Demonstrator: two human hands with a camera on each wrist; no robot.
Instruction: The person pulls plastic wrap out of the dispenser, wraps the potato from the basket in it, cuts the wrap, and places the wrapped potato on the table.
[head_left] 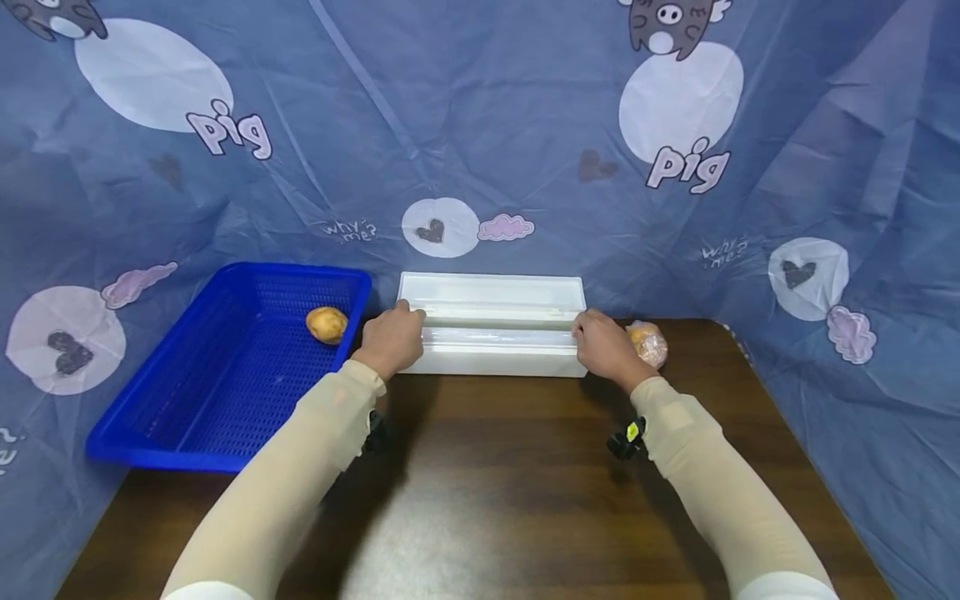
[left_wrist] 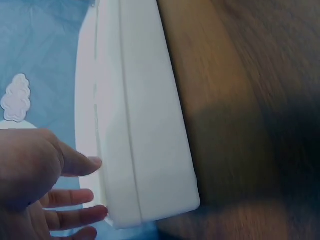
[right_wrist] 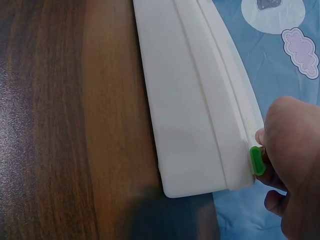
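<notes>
A white cling film box (head_left: 491, 362) lies lengthwise against the cloth backdrop, its lid (head_left: 491, 287) raised behind. Clear film (head_left: 498, 337) runs along its inside. My left hand (head_left: 392, 340) is at the box's left end; in the left wrist view its thumb and fingertips (left_wrist: 100, 213) reach the rim and end corner, spread apart. At the right end, my right hand (head_left: 609, 348) pinches a small green end piece (right_wrist: 257, 161) at the box's edge. A film-wrapped potato (head_left: 648, 343) sits just beyond the right hand, partly covered by it.
To the left stands a blue plastic basket (head_left: 161, 457) with one potato (head_left: 327, 325) in its far right corner. Everything rests on a dark brown wooden table (head_left: 510, 492). Patterned blue cloth (head_left: 517, 150) closes off the back and sides.
</notes>
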